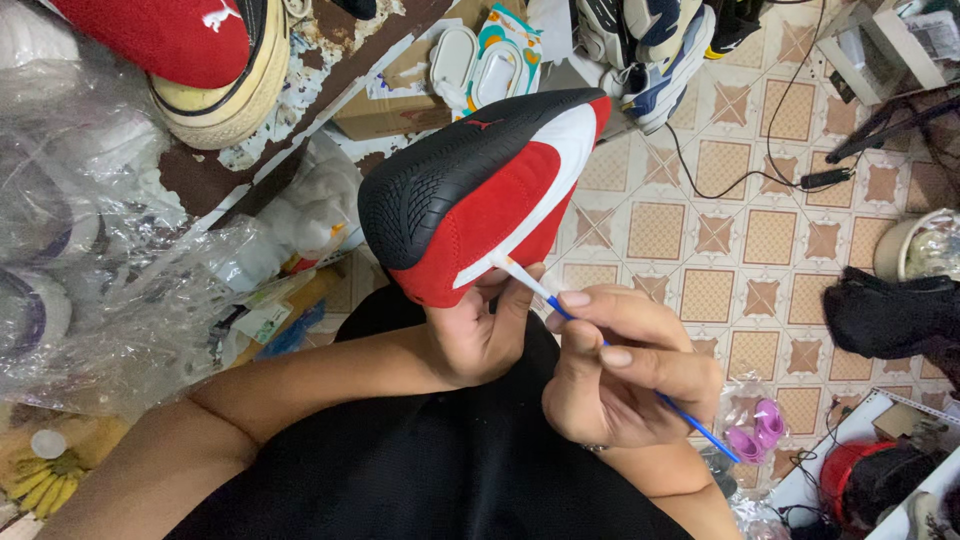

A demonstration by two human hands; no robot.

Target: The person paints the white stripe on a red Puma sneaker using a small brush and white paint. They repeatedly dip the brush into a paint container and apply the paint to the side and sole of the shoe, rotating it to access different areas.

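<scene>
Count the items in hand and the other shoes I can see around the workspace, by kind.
Red, white and black sneaker, held up by the left hand: 1
Blue-handled fine brush, held by the right hand, tip on the sneaker's white stripe: 1
Red sneaker with cream sole at top left: 1
Blue and white sneakers on the tiled floor: 1 cluster, number unclear
Total: 4

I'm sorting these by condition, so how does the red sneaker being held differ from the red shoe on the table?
The held sneaker has a black textured panel and clean white trim, tilted in the left hand. The table shoe has a yellowed, dirty sole and lies untouched. Both are red suede.
</scene>
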